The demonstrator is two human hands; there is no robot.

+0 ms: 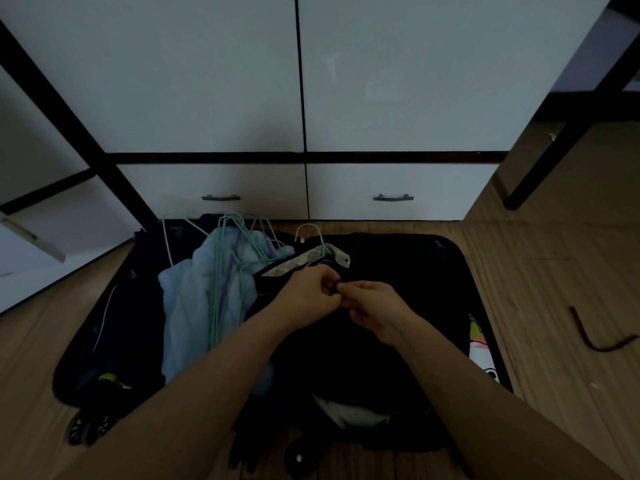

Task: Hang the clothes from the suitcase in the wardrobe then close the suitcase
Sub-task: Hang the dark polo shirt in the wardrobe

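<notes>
Early stage: suitcase [460, 271] open at frame bottom, full of clothes, wardrobe [301, 81] shut above, left hand [308, 296] and right hand [375, 306] pinching a dark shirt [346, 358] on a hanger [311, 237], nothing hung

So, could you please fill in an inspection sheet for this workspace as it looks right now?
Surface: wood-plank floor, dim light.
Job's things: black soft suitcase lies open on the floor; dark garment with patterned collar lining on a pale wire hanger; light blue fabric heap under a bundle of green and purple wire hangers; white wardrobe doors shut.
Clutter: dark curved strap on the floor, right of the case.
Grippers: left hand and right hand meet, pinching the dark garment's front.
Cables: nothing seen.
Surroundings: two white drawers with dark handles; black frame leg at right.
</notes>
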